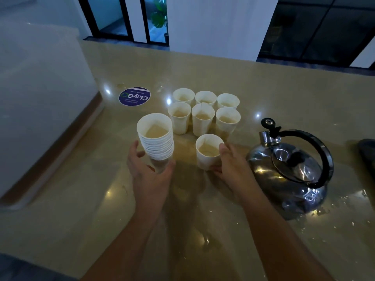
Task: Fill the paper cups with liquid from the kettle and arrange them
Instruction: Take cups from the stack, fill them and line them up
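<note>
Glossy beige countertop [263, 82] under dim light; white wall panel [213, 23] at the far side; dark-framed windows [113, 17] flanking it; potted plant [160, 15] beyond.

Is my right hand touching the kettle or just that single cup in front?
Apart from the kettle: the head view shows a strip of countertop between it and the right hand, whose thumb and fingers grip the lone paper cup.
</note>
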Action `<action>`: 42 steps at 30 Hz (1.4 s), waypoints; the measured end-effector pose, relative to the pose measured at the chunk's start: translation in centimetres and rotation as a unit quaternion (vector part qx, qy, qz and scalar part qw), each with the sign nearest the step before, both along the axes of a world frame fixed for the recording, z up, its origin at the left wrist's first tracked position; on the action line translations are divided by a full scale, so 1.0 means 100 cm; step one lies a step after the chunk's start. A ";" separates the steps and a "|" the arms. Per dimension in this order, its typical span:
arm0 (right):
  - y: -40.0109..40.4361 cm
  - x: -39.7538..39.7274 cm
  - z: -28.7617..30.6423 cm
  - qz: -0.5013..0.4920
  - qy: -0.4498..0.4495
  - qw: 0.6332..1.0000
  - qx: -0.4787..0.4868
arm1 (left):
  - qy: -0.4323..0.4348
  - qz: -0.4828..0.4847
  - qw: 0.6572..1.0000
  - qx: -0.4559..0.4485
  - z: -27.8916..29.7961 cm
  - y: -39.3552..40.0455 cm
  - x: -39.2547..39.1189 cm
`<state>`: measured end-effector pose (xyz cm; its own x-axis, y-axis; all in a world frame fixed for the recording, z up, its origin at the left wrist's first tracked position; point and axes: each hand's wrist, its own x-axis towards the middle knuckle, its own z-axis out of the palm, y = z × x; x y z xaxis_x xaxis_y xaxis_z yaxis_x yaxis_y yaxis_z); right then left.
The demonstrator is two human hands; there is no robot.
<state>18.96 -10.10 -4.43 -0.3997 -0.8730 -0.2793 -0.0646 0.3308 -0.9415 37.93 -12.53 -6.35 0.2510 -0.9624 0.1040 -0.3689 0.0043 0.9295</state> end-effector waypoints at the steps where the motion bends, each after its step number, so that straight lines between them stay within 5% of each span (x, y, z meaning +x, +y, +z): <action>1: -0.003 0.000 -0.003 0.002 -0.009 1.000 0.010 | -0.004 -0.012 1.000 0.001 0.001 -0.005 0.001; 26: -0.081 0.066 0.008 0.043 -0.040 0.998 0.030 | -0.053 -0.069 0.996 -0.009 -0.001 -0.001 0.027; 35: -0.037 0.063 0.076 0.052 0.121 0.984 -0.122 | -0.058 -0.042 0.993 -0.097 0.015 -0.006 0.023; 40: -0.027 0.062 0.111 0.217 0.360 0.907 -0.015 | -0.089 -0.047 0.987 -0.125 0.018 -0.008 0.017; 42: -0.026 0.062 0.114 0.239 0.390 0.889 0.007 | -0.110 -0.049 0.985 -0.125 0.016 -0.008 0.016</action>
<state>25.18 -12.75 7.01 -0.0611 -0.9940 -0.0909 -0.8329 0.1009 -0.5442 39.50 -13.30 -4.70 0.1029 -0.9184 0.3820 -0.5476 0.2683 0.7926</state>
